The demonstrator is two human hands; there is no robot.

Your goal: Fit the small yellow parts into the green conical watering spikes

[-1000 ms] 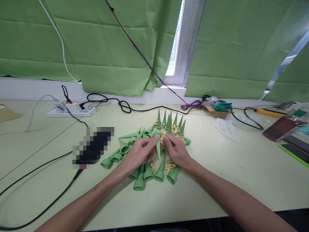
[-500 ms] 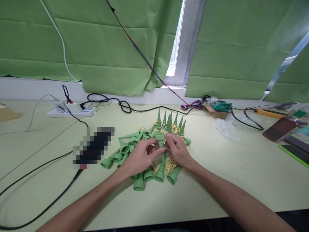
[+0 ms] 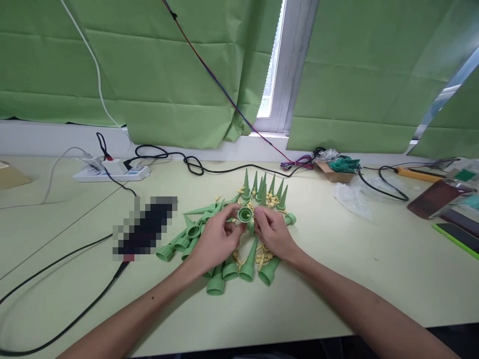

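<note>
My left hand (image 3: 220,234) grips a green cone (image 3: 245,215) by its wide end, the round opening turned up toward me. A bit of yellow shows inside the opening. Close beside it on the right, my right hand (image 3: 273,232) has its thumb and fingers pinched together; what they hold, if anything, is hidden. Several green cones (image 3: 215,285) lie around and under my hands. Behind them more cones (image 3: 281,199) stand with tips up. Small yellow pieces (image 3: 264,257) are scattered between the cones.
At the left are a power strip (image 3: 112,173) and a dark, pixelated device (image 3: 147,227) with a cable. A small cardboard box (image 3: 335,172) and clear plastic bags (image 3: 352,199) lie at the back right. A green-edged phone (image 3: 456,239) is far right.
The held cone has tipped from upright, so its opening now faces me. My left fingers have shifted slightly around it; my right hand has stayed close beside it.
</note>
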